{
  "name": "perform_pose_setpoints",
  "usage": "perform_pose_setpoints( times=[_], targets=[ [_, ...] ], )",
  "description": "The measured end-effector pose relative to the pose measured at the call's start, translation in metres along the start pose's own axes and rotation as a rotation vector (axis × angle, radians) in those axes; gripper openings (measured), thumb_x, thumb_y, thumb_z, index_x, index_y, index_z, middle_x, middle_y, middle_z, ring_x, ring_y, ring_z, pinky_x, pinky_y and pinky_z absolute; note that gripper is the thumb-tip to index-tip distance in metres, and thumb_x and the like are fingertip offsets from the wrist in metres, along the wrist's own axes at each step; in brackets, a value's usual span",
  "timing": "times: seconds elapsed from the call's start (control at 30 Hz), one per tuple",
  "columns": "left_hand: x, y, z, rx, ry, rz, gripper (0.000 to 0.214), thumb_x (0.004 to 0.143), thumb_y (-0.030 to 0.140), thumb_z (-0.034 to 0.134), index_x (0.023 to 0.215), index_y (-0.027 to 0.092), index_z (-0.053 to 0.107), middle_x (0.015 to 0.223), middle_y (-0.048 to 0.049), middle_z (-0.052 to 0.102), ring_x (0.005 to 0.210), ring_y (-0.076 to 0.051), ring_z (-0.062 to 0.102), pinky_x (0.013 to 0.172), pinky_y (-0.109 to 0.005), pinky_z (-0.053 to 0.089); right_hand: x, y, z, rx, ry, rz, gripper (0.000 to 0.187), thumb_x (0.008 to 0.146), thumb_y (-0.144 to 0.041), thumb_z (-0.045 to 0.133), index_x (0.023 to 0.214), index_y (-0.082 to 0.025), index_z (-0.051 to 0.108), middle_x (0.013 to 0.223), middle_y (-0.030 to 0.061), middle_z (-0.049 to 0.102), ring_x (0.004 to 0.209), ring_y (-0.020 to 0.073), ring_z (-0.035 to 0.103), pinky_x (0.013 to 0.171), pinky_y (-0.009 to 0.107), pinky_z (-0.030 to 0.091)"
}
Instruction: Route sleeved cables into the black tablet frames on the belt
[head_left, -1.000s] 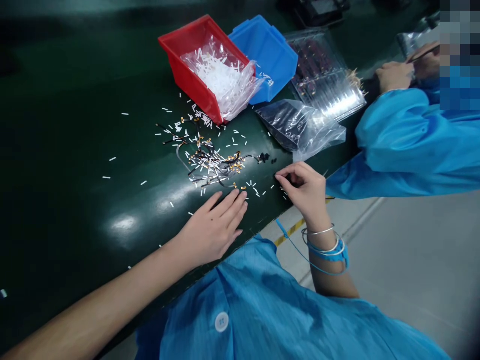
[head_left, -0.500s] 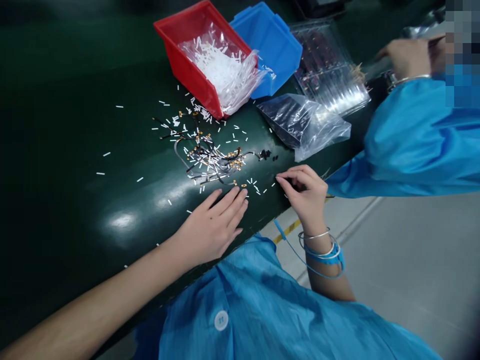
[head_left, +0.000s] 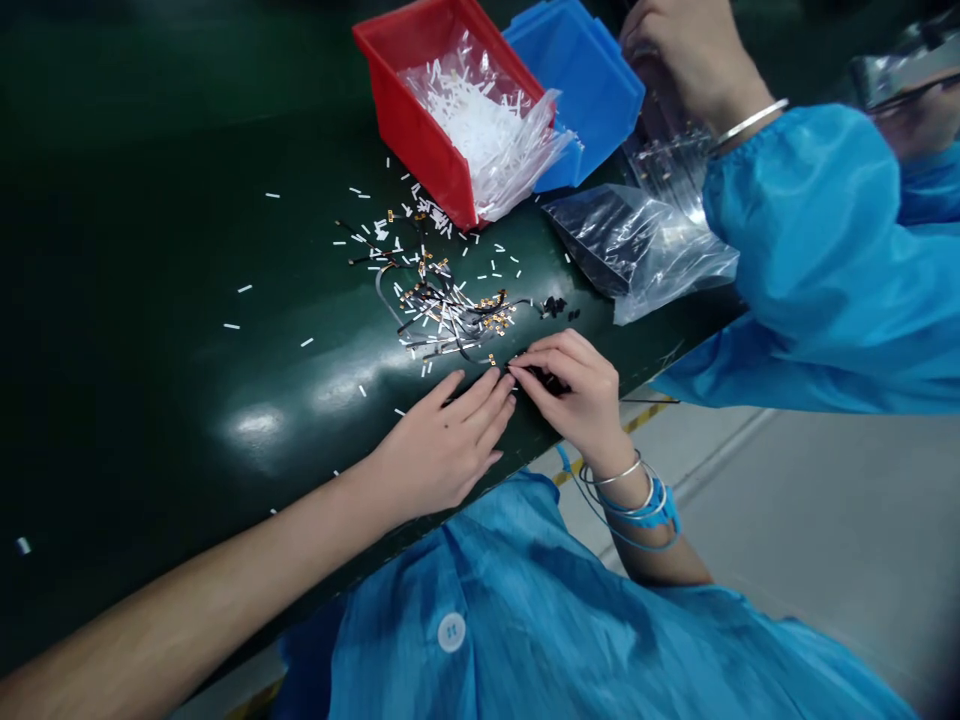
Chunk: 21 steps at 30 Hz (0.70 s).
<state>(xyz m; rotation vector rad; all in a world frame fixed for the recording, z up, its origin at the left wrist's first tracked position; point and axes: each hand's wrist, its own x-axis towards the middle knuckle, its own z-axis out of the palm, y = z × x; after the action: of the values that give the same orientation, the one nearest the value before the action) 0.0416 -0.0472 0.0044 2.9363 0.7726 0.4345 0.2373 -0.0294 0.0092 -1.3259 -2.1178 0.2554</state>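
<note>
My left hand [head_left: 442,440] lies flat on the dark green table [head_left: 165,400], fingers stretched toward a heap of thin black wires with gold ends and white tube bits [head_left: 450,310]. Beside it, my right hand [head_left: 574,395] has its fingers curled in a pinch over a small dark piece at the heap's near edge; its fingertips almost touch my left fingertips. I cannot make out exactly what the pinch holds. Bangles and a blue strap ring my right wrist.
A red bin [head_left: 435,110] lined with a bag of white tubes stands behind the heap, a blue bin [head_left: 585,80] next to it. A clear plastic bag [head_left: 637,250] lies to the right. A co-worker's blue sleeve [head_left: 817,260] and hand [head_left: 690,50] reach over a clear tray.
My right hand slid left along the table edge until it met my left fingertips. The co-worker's hand swung over toward the blue bin and tray. The view shifted slightly.
</note>
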Motion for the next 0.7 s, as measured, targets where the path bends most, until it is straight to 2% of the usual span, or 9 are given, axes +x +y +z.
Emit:
perform_pose_setpoints(
  times=[0.2, 0.3, 0.43, 0.57, 0.63, 0.7],
  targets=[
    [0.000, 0.000, -0.001, -0.025, -0.016, -0.008, 0.045, 0.097, 0.030, 0.038, 0.129, 0.004, 0.054, 0.136, -0.0153, 0.054, 0.128, -0.027, 0.047, 0.102, -0.041, 0.037, -0.010, -0.001, -0.006, -0.203, -0.011, -0.181, 0.017, 0.085, -0.013, 0.056, 0.091, -0.021, 0.069, 0.077, 0.0044, 0.064, 0.069, 0.0149, 0.052, 0.057, 0.028, 0.046],
    [0.000, 0.001, 0.000, -0.023, -0.014, -0.014, 0.045, 0.097, 0.030, 0.037, 0.130, 0.004, 0.054, 0.136, -0.0164, 0.053, 0.129, -0.027, 0.046, 0.103, -0.041, 0.037, -0.014, -0.005, -0.010, -0.317, -0.044, -0.225, 0.021, 0.086, -0.012, 0.054, 0.099, -0.019, 0.069, 0.079, 0.0059, 0.064, 0.070, 0.0160, 0.050, 0.055, 0.028, 0.044],
    [-0.001, 0.001, 0.000, -0.028, 0.062, -0.004, 0.041, 0.096, 0.027, 0.040, 0.124, 0.003, 0.058, 0.131, -0.0164, 0.057, 0.125, -0.027, 0.051, 0.099, -0.042, 0.041, -0.018, -0.008, -0.010, -0.372, -0.071, -0.188, 0.025, 0.088, -0.014, 0.050, 0.103, -0.022, 0.069, 0.080, 0.0050, 0.065, 0.071, 0.0164, 0.050, 0.054, 0.029, 0.043],
    [-0.002, -0.003, -0.006, 0.005, 0.232, -0.008, 0.033, 0.092, 0.018, 0.046, 0.118, 0.005, 0.062, 0.125, -0.0134, 0.063, 0.118, -0.025, 0.057, 0.099, -0.039, 0.042, -0.019, -0.007, -0.008, -0.292, -0.052, -0.124, 0.025, 0.088, -0.014, 0.051, 0.102, -0.024, 0.069, 0.081, 0.0037, 0.065, 0.072, 0.0154, 0.054, 0.057, 0.029, 0.046],
    [-0.001, -0.005, -0.008, 0.069, 0.237, -0.097, 0.035, 0.091, 0.018, 0.046, 0.120, 0.003, 0.060, 0.127, -0.0153, 0.061, 0.119, -0.027, 0.056, 0.100, -0.041, 0.041, -0.018, -0.004, -0.009, -0.175, 0.020, -0.067, 0.022, 0.087, -0.014, 0.053, 0.098, -0.023, 0.070, 0.081, 0.0036, 0.065, 0.073, 0.0148, 0.057, 0.061, 0.030, 0.049],
    [0.000, -0.007, -0.009, 0.118, 0.175, -0.192, 0.041, 0.093, 0.023, 0.044, 0.124, -0.001, 0.056, 0.129, -0.0184, 0.059, 0.122, -0.029, 0.054, 0.102, -0.044, 0.038, -0.016, 0.004, -0.012, -0.133, 0.138, 0.037, 0.017, 0.086, -0.016, 0.056, 0.093, -0.023, 0.070, 0.080, 0.0033, 0.065, 0.073, 0.0149, 0.060, 0.064, 0.030, 0.051]
  ],
)
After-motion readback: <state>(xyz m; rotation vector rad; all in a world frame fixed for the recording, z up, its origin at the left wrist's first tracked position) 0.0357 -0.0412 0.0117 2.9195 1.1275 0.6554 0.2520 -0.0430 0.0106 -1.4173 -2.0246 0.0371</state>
